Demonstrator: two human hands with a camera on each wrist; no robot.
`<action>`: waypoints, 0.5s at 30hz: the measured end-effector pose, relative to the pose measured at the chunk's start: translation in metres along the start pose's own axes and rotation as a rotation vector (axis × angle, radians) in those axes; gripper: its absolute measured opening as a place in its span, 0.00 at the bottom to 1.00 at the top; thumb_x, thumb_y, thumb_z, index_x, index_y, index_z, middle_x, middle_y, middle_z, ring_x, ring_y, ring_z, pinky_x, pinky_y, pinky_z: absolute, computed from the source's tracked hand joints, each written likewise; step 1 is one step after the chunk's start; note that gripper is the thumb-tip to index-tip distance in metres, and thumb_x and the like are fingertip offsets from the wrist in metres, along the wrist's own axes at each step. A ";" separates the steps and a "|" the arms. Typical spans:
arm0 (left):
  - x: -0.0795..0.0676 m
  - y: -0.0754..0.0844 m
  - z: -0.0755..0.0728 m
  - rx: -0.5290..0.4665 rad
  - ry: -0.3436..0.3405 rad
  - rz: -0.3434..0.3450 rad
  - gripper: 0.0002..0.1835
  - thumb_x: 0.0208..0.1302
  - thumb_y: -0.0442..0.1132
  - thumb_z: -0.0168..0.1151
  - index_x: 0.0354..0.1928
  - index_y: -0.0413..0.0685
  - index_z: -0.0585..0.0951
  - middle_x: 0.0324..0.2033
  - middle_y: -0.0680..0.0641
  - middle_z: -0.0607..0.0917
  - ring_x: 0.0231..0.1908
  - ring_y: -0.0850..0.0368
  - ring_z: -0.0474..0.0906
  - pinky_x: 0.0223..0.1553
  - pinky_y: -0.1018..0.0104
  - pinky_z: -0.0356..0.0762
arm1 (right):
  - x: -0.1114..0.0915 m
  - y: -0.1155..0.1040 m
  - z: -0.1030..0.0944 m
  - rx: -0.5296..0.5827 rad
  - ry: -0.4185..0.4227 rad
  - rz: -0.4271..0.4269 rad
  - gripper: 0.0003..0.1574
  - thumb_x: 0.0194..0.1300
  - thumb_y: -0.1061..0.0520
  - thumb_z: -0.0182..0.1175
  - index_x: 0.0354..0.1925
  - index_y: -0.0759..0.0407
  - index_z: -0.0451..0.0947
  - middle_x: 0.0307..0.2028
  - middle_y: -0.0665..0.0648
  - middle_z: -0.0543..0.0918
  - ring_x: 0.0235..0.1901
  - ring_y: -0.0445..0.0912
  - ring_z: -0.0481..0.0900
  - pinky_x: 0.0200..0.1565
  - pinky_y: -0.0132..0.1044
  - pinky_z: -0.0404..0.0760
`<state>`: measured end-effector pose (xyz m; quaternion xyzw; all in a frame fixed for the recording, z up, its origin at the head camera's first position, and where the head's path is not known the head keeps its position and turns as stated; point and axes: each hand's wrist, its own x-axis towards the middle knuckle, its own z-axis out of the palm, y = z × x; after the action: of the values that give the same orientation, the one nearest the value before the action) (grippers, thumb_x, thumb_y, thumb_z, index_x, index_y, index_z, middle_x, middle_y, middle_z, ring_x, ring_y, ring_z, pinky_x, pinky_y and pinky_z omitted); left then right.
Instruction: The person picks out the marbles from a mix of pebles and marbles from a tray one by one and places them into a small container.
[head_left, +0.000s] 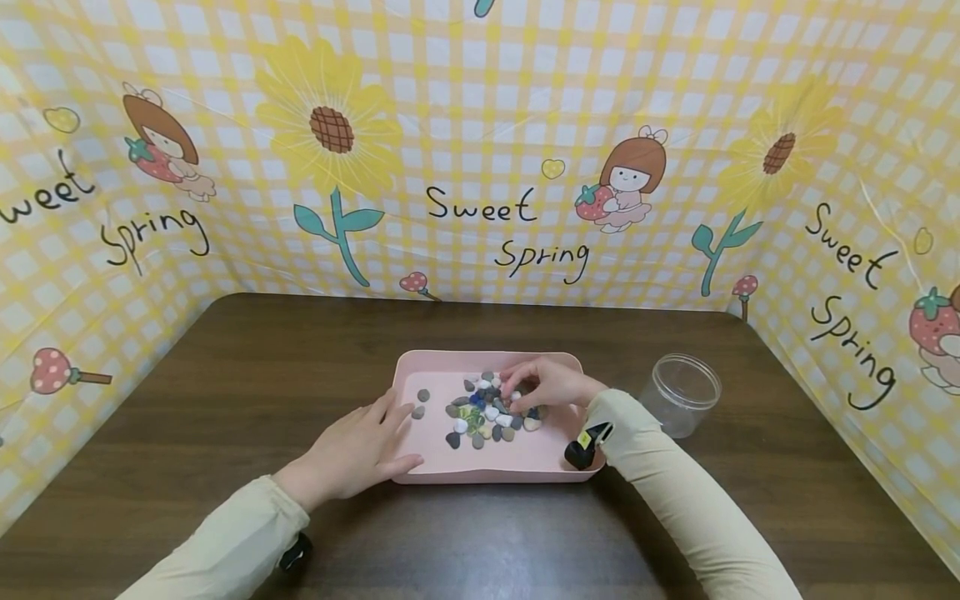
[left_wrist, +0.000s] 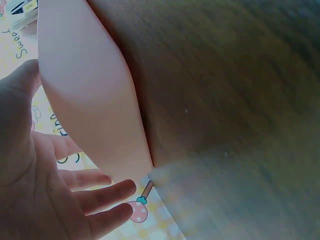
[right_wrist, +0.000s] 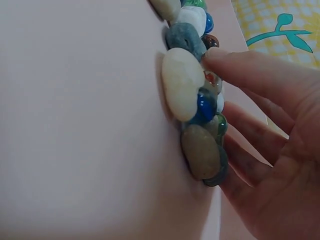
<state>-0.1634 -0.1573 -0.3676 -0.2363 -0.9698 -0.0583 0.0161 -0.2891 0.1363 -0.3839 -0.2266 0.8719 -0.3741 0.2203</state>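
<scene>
A pink tray (head_left: pixel 487 475) holds a loose pile of pebbles (head_left: pixel 492 413) with glass marbles (head_left: pixel 477 401) among them. My right hand (head_left: pixel 551 383) reaches over the pile's right far part, fingers bent and spread. Seen from the right wrist, its thumb (right_wrist: pixel 240 62) tip is right at the stones, near a grey-blue pebble (right_wrist: pixel 185 39), a cream pebble (right_wrist: pixel 182 85) and a blue marble (right_wrist: pixel 205 106). The other fingers go partly out of sight behind the pile. My left hand (head_left: pixel 352 450) rests at the tray's left front corner, fingers spread along its wall (left_wrist: pixel 95 90).
Right of the tray, behind my right forearm, a clear round jar (head_left: pixel 681 396) stands on the dark wooden table (head_left: pixel 315 342). Two grey pebbles (head_left: pixel 422 403) lie apart at the tray's left. Checked yellow cloth (head_left: pixel 480 108) surrounds the back and sides.
</scene>
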 end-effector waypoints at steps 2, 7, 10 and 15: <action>0.000 0.000 0.000 -0.002 -0.003 -0.002 0.39 0.60 0.63 0.53 0.63 0.40 0.68 0.63 0.28 0.66 0.53 0.34 0.75 0.55 0.46 0.72 | 0.000 0.000 0.000 -0.017 0.004 -0.011 0.08 0.51 0.60 0.70 0.33 0.52 0.85 0.61 0.53 0.75 0.64 0.49 0.67 0.67 0.46 0.61; 0.000 0.000 0.000 -0.006 -0.005 -0.007 0.39 0.60 0.63 0.53 0.63 0.40 0.68 0.63 0.28 0.66 0.53 0.34 0.75 0.54 0.46 0.72 | 0.000 0.000 0.001 -0.032 0.008 -0.005 0.08 0.51 0.59 0.70 0.32 0.51 0.85 0.60 0.52 0.75 0.64 0.48 0.67 0.68 0.47 0.59; 0.000 0.000 0.000 -0.004 -0.002 -0.005 0.39 0.60 0.63 0.53 0.63 0.40 0.68 0.63 0.28 0.66 0.53 0.34 0.75 0.54 0.46 0.72 | 0.001 0.000 0.001 -0.038 0.012 0.000 0.07 0.51 0.59 0.70 0.32 0.50 0.84 0.60 0.52 0.75 0.64 0.48 0.67 0.68 0.47 0.58; 0.000 0.000 0.000 0.000 0.005 -0.001 0.38 0.60 0.62 0.54 0.63 0.40 0.68 0.63 0.28 0.66 0.52 0.34 0.75 0.54 0.46 0.73 | 0.003 0.002 0.001 -0.070 0.012 -0.019 0.07 0.51 0.59 0.70 0.31 0.49 0.84 0.60 0.52 0.75 0.64 0.48 0.67 0.68 0.46 0.60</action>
<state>-0.1636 -0.1571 -0.3678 -0.2356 -0.9699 -0.0588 0.0185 -0.2912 0.1353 -0.3867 -0.2401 0.8837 -0.3466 0.2033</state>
